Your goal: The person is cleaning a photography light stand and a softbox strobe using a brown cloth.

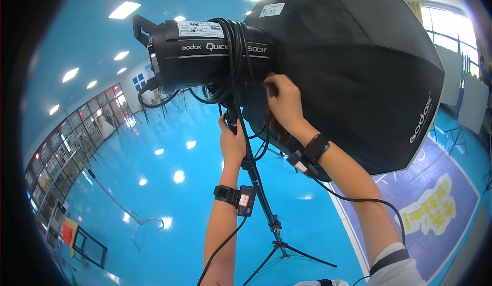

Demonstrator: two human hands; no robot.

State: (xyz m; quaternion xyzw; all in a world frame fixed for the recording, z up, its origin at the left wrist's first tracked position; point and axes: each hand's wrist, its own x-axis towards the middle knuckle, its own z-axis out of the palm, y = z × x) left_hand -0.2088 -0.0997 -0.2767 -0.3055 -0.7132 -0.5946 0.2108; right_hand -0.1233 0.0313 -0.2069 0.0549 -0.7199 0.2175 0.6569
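Note:
A black studio flash head (197, 50) sits on top of a black light stand (260, 183), with a large black softbox (348, 65) fixed to its right end. Several loops of black cable (233, 55) hang around the flash body. My left hand (233, 141) is wrapped round the stand's upper pole, just under the flash head. Beside the softbox's back, near where it meets the flash, my right hand (287, 99) is closed with its fingers bent together. Whatever lies between those fingertips is too dark to make out.
The stand's tripod legs (282, 252) spread on the glossy blue floor (169, 199). At the left are a thin metal stand (136, 222) and a dark-framed chair-like object (87, 242). A purple floor mat (435, 199) lies at the right, below a bright window (451, 29).

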